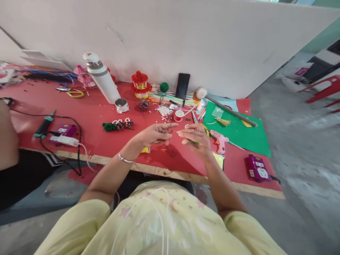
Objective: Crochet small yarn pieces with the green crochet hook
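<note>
My left hand is raised over the front of the red table, its index finger stretched out to the right. A thin dark strand of yarn shows at its fingers, with the thumb bent in toward it. Opposite it, my right hand points left, fingers lightly bent and the thumb apart below them. The fingertips of both hands are close but do not touch. Whether the right fingers touch the strand is too small to tell. Just behind the hands stand a red thread spool and a heap of white beads.
A pink glue gun lies on the right beside a green sheet. Left are a braided yarn piece with beads, a white flask and its cup. A red lantern-like craft and phone stand behind. Another person's arm is far left.
</note>
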A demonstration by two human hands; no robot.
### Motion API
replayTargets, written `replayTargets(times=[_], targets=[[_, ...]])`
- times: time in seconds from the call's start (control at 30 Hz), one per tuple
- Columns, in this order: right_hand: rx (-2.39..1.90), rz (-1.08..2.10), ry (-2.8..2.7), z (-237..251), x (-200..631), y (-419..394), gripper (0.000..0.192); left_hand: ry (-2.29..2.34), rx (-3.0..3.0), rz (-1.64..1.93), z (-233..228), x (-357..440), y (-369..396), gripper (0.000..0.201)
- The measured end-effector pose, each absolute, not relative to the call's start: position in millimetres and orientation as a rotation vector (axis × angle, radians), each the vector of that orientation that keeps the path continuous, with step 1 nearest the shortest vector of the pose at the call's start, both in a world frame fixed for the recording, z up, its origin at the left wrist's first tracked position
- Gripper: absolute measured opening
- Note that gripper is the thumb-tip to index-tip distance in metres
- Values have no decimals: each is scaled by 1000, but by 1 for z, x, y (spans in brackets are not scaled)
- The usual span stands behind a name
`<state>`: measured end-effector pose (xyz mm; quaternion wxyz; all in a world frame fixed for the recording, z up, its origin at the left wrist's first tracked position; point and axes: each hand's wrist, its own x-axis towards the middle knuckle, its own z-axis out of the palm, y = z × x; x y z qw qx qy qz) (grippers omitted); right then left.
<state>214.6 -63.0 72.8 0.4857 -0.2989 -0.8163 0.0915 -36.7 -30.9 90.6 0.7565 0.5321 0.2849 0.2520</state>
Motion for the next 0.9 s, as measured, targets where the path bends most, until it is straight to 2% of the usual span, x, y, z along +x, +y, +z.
replayTargets(times=[0.23,0.47,0.73,0.9], targets=[[-707,424,-2164,112,234,-57,24,634,1266,444,100,-42,-24,73],[-638,655,-2048,118,231,-57,21,603,1223,352,108,-43,-25,65],[-806,450,-1921,104,220,-72,18,601,1168,427,103,-42,-25,63],[-858,152,-1867,91,202,-87,18,612,1133,478,104,-36,-29,76]])
